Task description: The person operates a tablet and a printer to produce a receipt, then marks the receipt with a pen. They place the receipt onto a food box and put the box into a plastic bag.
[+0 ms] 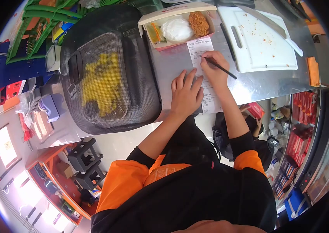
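Observation:
On the steel table lies a long printed paper slip [208,101], its top end against an open cardboard box [172,43]. The box holds a white wrapped bundle [176,29], a piece of fried chicken [199,24] and a small yellow-orange packet [156,33]. My right hand [215,69] is closed around a dark pen [226,72], whose tip is at the slip's upper part. My left hand [187,92] rests flat with spread fingers at the slip's left edge, holding nothing.
A black mesh bag [143,77] with yellow pieces under its mesh stands at the left. A white cutting board [250,58] with crumbs and a knife [267,24] lies at the right. Green crates [36,29] are at upper left. Beyond the table's near edge, a person [263,149] holds a red box.

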`<move>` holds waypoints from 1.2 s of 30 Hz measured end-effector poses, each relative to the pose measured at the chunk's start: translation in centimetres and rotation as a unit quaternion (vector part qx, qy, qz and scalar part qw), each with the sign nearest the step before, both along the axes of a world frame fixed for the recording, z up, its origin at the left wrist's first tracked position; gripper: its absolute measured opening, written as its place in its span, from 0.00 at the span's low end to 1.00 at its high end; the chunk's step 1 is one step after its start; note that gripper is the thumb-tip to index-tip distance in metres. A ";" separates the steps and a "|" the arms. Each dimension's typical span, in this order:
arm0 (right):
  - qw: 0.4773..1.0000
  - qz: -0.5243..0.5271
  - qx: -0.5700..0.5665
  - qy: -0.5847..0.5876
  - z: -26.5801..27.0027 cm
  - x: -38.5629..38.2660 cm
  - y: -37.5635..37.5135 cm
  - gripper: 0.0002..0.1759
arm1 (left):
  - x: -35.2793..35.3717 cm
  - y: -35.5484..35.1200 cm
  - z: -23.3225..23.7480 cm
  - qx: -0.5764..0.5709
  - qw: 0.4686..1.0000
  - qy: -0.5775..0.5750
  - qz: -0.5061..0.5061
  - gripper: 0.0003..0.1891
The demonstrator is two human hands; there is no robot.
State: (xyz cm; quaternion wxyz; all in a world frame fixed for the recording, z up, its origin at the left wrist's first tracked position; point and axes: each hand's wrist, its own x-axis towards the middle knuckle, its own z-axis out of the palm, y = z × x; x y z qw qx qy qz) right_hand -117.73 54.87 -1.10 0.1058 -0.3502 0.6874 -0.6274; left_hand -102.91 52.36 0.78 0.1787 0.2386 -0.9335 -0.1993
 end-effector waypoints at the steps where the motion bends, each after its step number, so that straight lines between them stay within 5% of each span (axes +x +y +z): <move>1: 1.000 -0.003 0.020 -0.013 0.0 0.0 0.1 0.07 | -0.1 0.0 0.0 -0.001 1.000 -0.002 0.000 0.18; 16: 0.994 -0.027 0.086 0.066 0.3 0.2 -0.3 0.06 | -0.3 0.2 -0.4 -0.021 1.000 -0.014 0.009 0.20; 19: 0.976 -0.036 -0.048 -0.208 -0.3 -1.4 -0.4 0.04 | -0.3 0.1 -0.4 -0.019 1.000 -0.013 0.006 0.20; 23: 0.982 -0.006 -0.001 -0.191 0.5 -1.9 -0.3 0.09 | -0.3 0.1 -0.2 -0.024 1.000 -0.013 0.006 0.20; 27: 0.926 -0.048 -0.121 -0.356 2.3 -3.1 -0.3 0.07 | -0.2 0.2 -0.3 -0.027 1.000 -0.007 0.007 0.20; 30: 0.959 -0.133 -0.091 -0.231 4.2 -3.1 0.0 0.04 | -0.2 0.2 -0.4 -0.027 1.000 -0.005 0.006 0.21; 34: 0.989 0.032 -0.038 -0.140 0.6 -0.5 -1.1 0.04 | -0.3 0.2 -0.3 -0.025 1.000 -0.011 0.005 0.21; 36: 0.997 0.020 0.008 -0.068 0.1 0.2 -1.4 0.05 | -0.3 0.2 -0.2 -0.025 1.000 -0.011 0.009 0.21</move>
